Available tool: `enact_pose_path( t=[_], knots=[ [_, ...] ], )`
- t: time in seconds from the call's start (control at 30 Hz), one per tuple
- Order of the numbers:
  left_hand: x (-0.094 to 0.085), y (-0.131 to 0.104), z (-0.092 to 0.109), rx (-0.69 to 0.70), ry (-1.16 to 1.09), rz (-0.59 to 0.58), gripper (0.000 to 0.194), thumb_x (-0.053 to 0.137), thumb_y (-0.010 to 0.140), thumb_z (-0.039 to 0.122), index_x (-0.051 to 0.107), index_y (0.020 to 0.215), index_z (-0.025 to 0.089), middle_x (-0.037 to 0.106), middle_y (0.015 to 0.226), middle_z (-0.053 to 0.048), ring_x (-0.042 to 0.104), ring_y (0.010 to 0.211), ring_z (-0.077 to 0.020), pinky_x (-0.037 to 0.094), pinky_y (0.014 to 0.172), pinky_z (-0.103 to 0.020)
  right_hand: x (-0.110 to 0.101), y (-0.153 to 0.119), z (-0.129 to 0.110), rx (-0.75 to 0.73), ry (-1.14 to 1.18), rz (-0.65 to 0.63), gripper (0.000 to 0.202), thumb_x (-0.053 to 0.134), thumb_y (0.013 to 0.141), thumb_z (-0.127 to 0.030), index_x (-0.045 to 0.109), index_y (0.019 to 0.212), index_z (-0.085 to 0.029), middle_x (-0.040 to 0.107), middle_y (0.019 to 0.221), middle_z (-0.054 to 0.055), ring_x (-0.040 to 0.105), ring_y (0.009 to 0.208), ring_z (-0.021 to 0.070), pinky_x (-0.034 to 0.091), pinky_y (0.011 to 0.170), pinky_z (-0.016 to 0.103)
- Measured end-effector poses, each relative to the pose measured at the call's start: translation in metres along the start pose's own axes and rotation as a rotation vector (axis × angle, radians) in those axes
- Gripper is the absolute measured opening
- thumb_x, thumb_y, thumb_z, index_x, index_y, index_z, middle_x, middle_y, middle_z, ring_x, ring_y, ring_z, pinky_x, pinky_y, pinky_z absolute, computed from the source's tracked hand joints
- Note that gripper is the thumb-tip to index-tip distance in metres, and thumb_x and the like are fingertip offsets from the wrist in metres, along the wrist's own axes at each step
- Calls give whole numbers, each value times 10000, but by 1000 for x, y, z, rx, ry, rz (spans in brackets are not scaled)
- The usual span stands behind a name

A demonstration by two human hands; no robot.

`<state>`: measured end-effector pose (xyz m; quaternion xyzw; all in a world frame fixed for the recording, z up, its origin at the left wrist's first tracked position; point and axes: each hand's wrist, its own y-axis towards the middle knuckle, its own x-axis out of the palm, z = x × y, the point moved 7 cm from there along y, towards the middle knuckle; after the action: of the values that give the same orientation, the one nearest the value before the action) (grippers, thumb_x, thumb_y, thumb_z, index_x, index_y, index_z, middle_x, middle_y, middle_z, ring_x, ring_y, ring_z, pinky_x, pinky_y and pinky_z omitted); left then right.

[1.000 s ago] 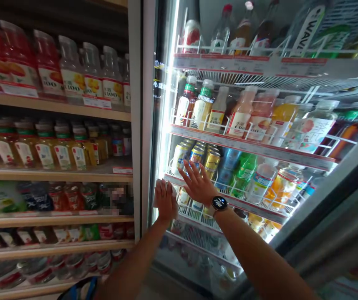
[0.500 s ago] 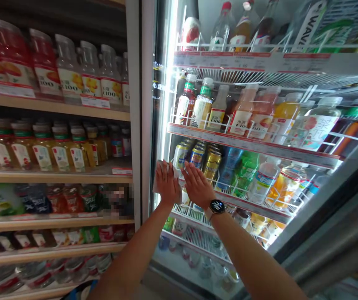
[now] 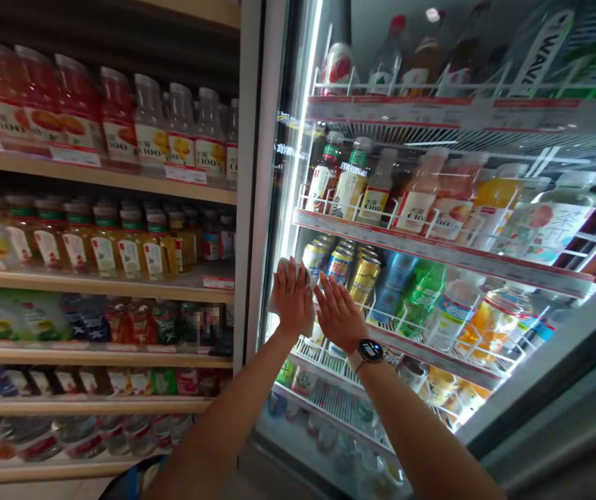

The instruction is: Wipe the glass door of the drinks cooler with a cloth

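My left hand (image 3: 292, 298) lies flat with its fingers stretched, pressing a pale cloth (image 3: 278, 288) against the glass door near its left edge. To its right, my right hand (image 3: 338, 312) rests palm down on the glass, fingers extended, with nothing visible in it. A dark-faced watch (image 3: 371, 351) is on my right wrist. Behind the glass, beside my fingers, stand gold cans (image 3: 365, 276) and a green bottle (image 3: 421, 295) on a wire shelf.
Wooden shelves (image 3: 121, 281) with rows of bottled drinks stand on the left. A grey post (image 3: 253, 173) separates them from the lit fridge. A large grey rounded bar (image 3: 553, 444) crosses the lower right.
The whole view has shifted, so the shelves and fridge appear further right. Both hands keep about the same place on the glass, the left still over the cloth.
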<state>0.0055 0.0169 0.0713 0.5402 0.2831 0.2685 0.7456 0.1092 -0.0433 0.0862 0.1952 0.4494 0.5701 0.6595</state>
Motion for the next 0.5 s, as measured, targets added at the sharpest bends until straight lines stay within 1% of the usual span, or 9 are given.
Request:
enact_pose_path(
  t=[0.07, 0.1, 0.17, 0.23, 0.33, 0.4, 0.47, 0.5],
  knots=[
    [1, 19, 11, -67, -25, 30, 562, 319, 1012, 298, 215, 1562, 248, 174, 1649, -40, 48, 1530, -231, 90, 1253, -525, -1, 0, -1, -15, -15, 14, 669, 416, 960, -200, 168, 1565, -58, 382, 1553, 171, 376, 1440, 251, 272, 1182, 403],
    [1, 22, 14, -89, -31, 44, 562, 313, 1014, 302, 206, 1564, 254, 173, 1649, -35, 49, 1530, -226, 88, 1253, -523, -1, 0, 0, -16, -14, 15, 667, 415, 953, -187, 178, 1564, -63, 383, 1553, 168, 378, 1440, 250, 276, 1181, 403],
    [2, 15, 16, -102, -29, 59, 560, 318, 1016, 305, 211, 1562, 252, 190, 1645, -44, 57, 1529, -227, 86, 1252, -519, -1, 0, 0, -9, 0, 10, 673, 417, 947, -171, 175, 1567, -70, 382, 1553, 169, 380, 1439, 247, 284, 1177, 407],
    [5, -9, 11, -82, -11, 60, 556, 342, 1011, 298, 246, 1554, 232, 217, 1634, -70, 72, 1526, -238, 93, 1250, -515, -1, 0, 0, 5, 10, 1, 678, 421, 955, -182, 155, 1568, -67, 383, 1550, 176, 384, 1437, 246, 288, 1176, 412],
    [8, -60, 0, -32, 32, 55, 568, 380, 997, 276, 267, 1547, 193, 228, 1623, -112, 87, 1521, -264, 118, 1243, -528, -1, 1, 0, 19, 10, -18, 670, 416, 966, -201, 155, 1570, -74, 374, 1558, 165, 375, 1442, 245, 272, 1184, 410],
    [9, -93, -7, -20, 49, 55, 576, 384, 990, 253, 257, 1550, 196, 221, 1623, -114, 99, 1517, -269, 143, 1239, -534, -1, 1, 0, 18, 16, -29, 667, 411, 968, -205, 157, 1571, -79, 362, 1567, 155, 368, 1446, 246, 257, 1191, 407],
    [10, -117, -8, -14, 53, 45, 589, 387, 985, 239, 240, 1554, 205, 202, 1628, -109, 105, 1514, -278, 164, 1234, -544, -2, 1, 1, 22, 29, -33, 673, 408, 970, -209, 138, 1575, -89, 355, 1571, 151, 371, 1444, 241, 250, 1194, 405],
    [11, -123, -7, -15, 49, 41, 594, 388, 983, 235, 231, 1556, 207, 191, 1631, -106, 109, 1513, -284, 168, 1233, -549, -1, 1, 1, 27, 38, -36, 679, 409, 972, -212, 124, 1577, -96, 352, 1573, 150, 375, 1442, 238, 250, 1195, 405]
  ],
)
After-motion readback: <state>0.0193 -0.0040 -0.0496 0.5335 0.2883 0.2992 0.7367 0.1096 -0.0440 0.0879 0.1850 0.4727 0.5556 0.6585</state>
